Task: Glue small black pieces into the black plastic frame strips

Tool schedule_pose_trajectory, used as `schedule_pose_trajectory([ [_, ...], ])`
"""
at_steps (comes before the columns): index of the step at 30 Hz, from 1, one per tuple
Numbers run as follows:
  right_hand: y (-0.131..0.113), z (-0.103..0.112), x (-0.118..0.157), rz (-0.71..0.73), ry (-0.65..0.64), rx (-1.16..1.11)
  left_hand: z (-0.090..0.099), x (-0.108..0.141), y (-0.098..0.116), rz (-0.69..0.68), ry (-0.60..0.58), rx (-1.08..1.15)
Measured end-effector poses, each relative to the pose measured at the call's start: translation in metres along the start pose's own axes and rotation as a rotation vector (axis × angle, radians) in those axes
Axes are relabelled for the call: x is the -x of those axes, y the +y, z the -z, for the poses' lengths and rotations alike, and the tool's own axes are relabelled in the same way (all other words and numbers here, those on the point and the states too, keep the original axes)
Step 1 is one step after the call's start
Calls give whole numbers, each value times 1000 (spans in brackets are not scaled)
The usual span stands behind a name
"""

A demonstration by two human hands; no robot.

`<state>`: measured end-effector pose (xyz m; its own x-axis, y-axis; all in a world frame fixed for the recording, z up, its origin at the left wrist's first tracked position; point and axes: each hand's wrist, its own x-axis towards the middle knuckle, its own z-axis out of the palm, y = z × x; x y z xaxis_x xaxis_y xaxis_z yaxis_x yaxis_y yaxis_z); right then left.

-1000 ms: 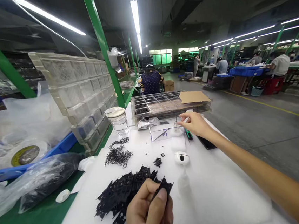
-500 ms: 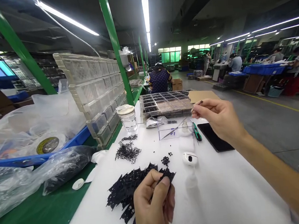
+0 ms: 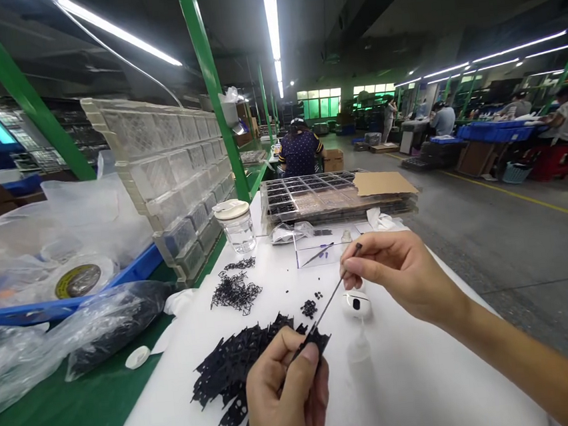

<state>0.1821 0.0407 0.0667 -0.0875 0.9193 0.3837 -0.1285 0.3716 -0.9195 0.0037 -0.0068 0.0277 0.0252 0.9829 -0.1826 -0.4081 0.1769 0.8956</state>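
A flat black part (image 3: 320, 341) is pinched between the thumb and fingers of my left hand (image 3: 287, 387), low in the middle of the view. My right hand (image 3: 387, 267) grips a thin dark rod (image 3: 330, 299) near its upper end. The rod slants down to the left, and its lower tip meets the black part. Beside my left hand lies a pile of similar flat black parts (image 3: 242, 354). Small black pieces (image 3: 308, 308) sit just beyond my left hand. Farther back is a heap of thin black bent pieces (image 3: 236, 292).
A lidded jar (image 3: 240, 230), a clear compartment tray (image 3: 312, 197) and a white rounded case (image 3: 357, 304) stand on the white tabletop (image 3: 406, 389). Clear drawers (image 3: 175, 176) and a blue bin (image 3: 134, 277) are at left. A person (image 3: 301, 150) sits ahead.
My right hand has come down and left, bringing the rod's tip to the black part. My left hand still holds that part. The view has shifted slightly.
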Motion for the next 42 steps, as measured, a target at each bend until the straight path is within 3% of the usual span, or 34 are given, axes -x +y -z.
schedule_pose_trajectory([
  [38,6,3,3,-5,-66,-4,4,-3,-1,-15,25,-26],
  [42,4,10,0,40,3,-2,6,-5,-2,-22,16,-24],
])
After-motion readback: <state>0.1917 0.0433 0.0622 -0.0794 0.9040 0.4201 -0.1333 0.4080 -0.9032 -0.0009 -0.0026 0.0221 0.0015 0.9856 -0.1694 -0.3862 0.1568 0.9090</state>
